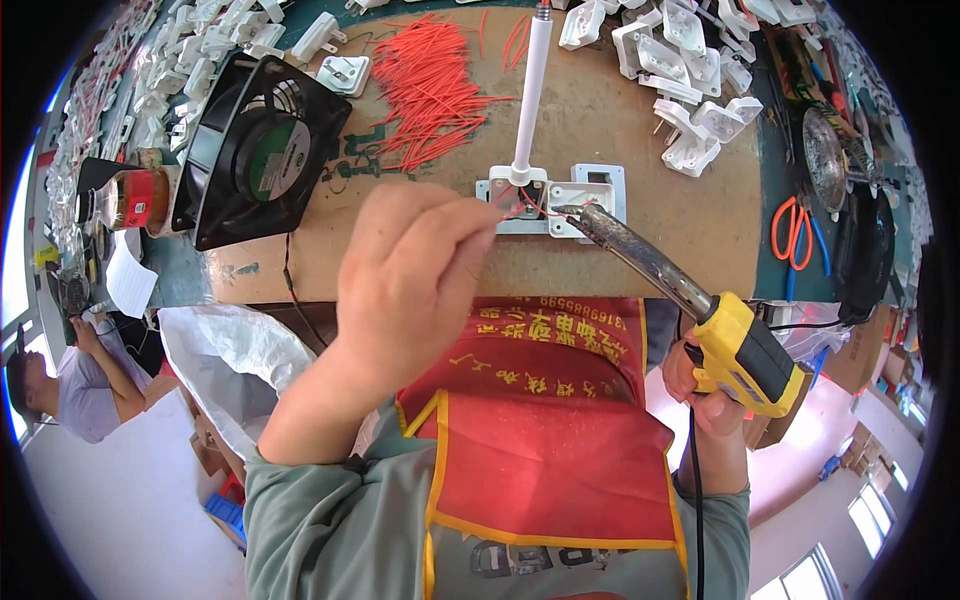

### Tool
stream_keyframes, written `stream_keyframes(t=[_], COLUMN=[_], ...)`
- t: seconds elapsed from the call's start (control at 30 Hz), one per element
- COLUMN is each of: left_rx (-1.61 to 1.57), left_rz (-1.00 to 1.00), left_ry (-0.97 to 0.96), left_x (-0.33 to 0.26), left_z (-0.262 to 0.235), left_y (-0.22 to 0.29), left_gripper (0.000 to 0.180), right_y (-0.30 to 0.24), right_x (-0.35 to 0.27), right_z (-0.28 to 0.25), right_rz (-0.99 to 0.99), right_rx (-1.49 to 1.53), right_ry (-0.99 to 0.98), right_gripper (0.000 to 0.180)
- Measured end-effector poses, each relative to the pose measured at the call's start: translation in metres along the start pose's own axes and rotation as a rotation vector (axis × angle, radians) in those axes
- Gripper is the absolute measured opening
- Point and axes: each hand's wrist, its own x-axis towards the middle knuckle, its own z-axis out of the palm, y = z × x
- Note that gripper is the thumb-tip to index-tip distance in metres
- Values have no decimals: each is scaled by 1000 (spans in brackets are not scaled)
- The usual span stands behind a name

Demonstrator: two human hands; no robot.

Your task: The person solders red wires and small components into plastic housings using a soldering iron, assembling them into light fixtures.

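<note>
My left hand (410, 280) is raised over the brown work board (640, 110), fingers pinched on a thin red wire (528, 205) at a white plastic socket part (520, 190). A white tube (532, 90) stands up from that part. My right hand (705, 390) grips the yellow handle of a soldering iron (700, 310); its dark tip (570, 212) touches the second white socket part (585, 195) beside the first. Both parts sit in a pale holder near the board's front edge.
A heap of cut red wires (430, 85) lies at the board's back. A black fan (262, 150) stands left, next to a jar (130, 198). White socket shells (690, 60) pile at the back right. Orange scissors (795, 232) lie right. Another person (70, 385) sits far left.
</note>
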Motion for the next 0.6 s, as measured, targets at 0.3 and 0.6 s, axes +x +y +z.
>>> stream_keyframes(t=[0.3,0.6], left_rx=[92,-35], left_rz=[44,68], left_ry=[90,181], left_x=[-9,-12], left_z=[26,38], left_y=[1,-4], left_gripper=[18,19], right_y=[-5,4], right_x=[-5,-1], right_z=[8,6], right_rz=[86,62], right_rx=[-10,29], right_ry=[166,52], right_gripper=[69,62])
